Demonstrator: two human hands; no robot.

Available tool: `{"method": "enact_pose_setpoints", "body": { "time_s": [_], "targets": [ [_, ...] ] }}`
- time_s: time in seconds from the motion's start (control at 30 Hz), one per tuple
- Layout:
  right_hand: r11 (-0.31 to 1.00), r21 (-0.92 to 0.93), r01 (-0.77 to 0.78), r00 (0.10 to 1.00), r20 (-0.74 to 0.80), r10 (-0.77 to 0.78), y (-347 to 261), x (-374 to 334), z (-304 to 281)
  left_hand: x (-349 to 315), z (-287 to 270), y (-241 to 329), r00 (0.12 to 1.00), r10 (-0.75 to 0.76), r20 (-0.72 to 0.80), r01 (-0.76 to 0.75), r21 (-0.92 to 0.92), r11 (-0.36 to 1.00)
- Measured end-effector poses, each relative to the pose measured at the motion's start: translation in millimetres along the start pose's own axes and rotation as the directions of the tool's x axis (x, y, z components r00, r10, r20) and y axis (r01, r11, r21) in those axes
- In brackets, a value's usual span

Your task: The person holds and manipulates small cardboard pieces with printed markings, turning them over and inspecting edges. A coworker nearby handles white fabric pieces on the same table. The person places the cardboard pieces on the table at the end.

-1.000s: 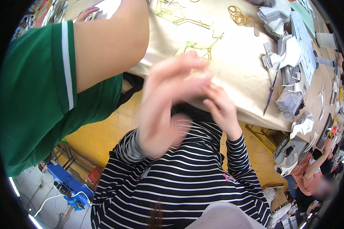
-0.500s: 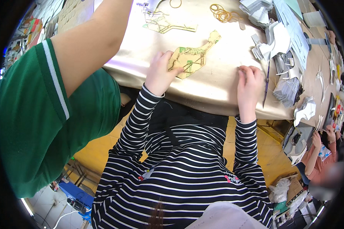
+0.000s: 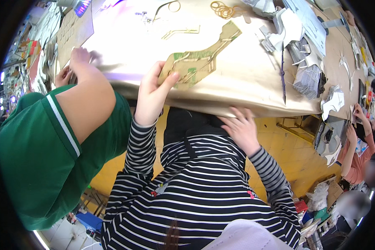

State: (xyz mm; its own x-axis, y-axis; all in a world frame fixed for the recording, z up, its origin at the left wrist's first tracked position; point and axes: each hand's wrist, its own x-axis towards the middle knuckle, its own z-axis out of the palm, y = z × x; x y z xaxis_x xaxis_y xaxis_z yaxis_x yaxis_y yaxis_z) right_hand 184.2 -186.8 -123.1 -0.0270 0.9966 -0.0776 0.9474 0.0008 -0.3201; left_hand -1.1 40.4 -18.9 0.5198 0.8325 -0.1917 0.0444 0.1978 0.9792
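Note:
My left hand (image 3: 151, 92) grips the near left end of a flat yellowish pattern template (image 3: 202, 61), thumb on top. The template has narrow slots and green printed tape, and its long arm points up and right above the table. My right hand (image 3: 241, 128) is empty with its fingers apart, at the table's front edge above my lap. A second slotted template (image 3: 181, 31) lies farther back, washed out by glare.
Orange rubber bands (image 3: 222, 9) lie at the back. On the right are a thin dark stick-like tool (image 3: 283, 75), bundled grey cut pieces (image 3: 307, 78) and white pieces (image 3: 288, 24). A co-worker's green sleeve (image 3: 37, 121) and arm are close on my left.
My left hand has drawn the template left and lifted it nearer. My right hand has moved left and down from the tabletop to the front edge. The co-worker's arm has swung back left.

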Motion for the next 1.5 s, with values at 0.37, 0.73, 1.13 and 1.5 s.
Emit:
{"method": "enact_pose_setpoints", "body": {
  "time_s": [0.37,0.73,1.13,1.5],
  "targets": [
    [0.787,0.588,-0.190,0.968,0.248,0.048,-55,-16,-35,7,13,-21,0.998,-0.060,-0.013,0.055,-0.239,0.969],
    [0.857,0.236,-0.459,0.655,-0.562,0.505,68,90,-112,19,16,-55,0.994,-0.041,0.106,0.016,0.225,0.974],
    [0.782,0.017,-0.623,0.657,-0.531,0.535,83,90,-92,44,30,-53,0.999,-0.002,0.045,-0.011,0.304,0.953],
    [0.721,0.472,-0.507,0.612,-0.392,0.687,100,149,-113,54,27,-65,0.944,0.325,-0.057,-0.247,0.532,0.810]
  ]
}}
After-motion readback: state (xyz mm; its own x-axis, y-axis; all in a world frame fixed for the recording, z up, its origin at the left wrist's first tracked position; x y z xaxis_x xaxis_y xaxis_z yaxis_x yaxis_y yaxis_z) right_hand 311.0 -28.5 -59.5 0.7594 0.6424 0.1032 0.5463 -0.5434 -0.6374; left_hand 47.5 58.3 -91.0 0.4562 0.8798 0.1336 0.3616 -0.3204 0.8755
